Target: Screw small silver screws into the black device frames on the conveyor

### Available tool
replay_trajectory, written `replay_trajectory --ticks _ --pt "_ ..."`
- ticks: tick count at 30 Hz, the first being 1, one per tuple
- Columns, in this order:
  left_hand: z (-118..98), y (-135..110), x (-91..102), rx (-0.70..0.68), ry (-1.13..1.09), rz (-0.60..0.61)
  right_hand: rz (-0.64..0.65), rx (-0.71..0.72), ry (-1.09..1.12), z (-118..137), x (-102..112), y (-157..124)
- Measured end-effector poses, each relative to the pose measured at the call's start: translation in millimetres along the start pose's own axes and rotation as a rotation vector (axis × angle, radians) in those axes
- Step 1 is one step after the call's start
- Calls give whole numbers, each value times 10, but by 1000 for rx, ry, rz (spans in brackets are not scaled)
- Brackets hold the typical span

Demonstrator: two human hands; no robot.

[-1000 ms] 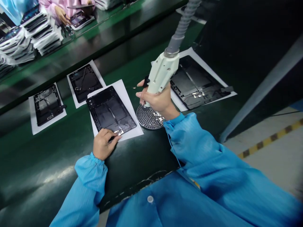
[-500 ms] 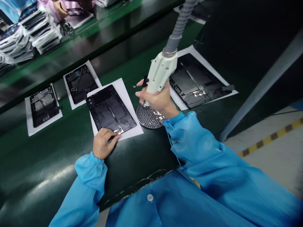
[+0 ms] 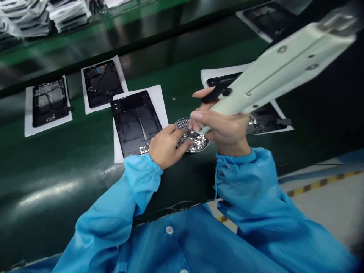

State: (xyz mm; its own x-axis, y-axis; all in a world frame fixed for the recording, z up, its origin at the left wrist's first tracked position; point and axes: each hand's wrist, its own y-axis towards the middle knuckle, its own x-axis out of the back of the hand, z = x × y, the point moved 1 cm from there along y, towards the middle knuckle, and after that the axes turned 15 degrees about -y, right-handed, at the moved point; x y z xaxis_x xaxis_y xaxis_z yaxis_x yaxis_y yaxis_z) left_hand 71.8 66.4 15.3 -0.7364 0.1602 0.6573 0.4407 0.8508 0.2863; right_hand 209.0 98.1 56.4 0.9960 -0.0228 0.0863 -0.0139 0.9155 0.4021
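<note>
My right hand (image 3: 224, 129) has its grip clenched around the handle of the pale screwdriver (image 3: 284, 66), which slants up and away to the right, its tip pointing down at the round screw dish (image 3: 182, 123). My left hand (image 3: 165, 146) sits just to the left of that grip, fingers loosely curled and holding nothing, its fingertips reaching onto the dish among the shiny screws (image 3: 200, 142). Directly left of my left hand lies a black tablet shell (image 3: 135, 121) on a white paper sheet (image 3: 159, 98), its near corner just beside my knuckles. Behind my right hand another shell (image 3: 264, 117) lies partly hidden by the screwdriver. Further left, two more shells (image 3: 102, 83) (image 3: 48, 100) rest on their own sheets on the green table (image 3: 57, 182).
</note>
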Motion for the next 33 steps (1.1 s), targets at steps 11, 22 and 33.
replay_trajectory --ticks 11,22,33 --pt "231 -50 -196 -12 21 69 -93 -8 -135 -170 149 56" --pt "324 -573 262 -262 131 -81 -125 12 -131 -412 55 106" --pt "642 -840 514 -158 138 -149 -58 5 -174 -449 74 80"
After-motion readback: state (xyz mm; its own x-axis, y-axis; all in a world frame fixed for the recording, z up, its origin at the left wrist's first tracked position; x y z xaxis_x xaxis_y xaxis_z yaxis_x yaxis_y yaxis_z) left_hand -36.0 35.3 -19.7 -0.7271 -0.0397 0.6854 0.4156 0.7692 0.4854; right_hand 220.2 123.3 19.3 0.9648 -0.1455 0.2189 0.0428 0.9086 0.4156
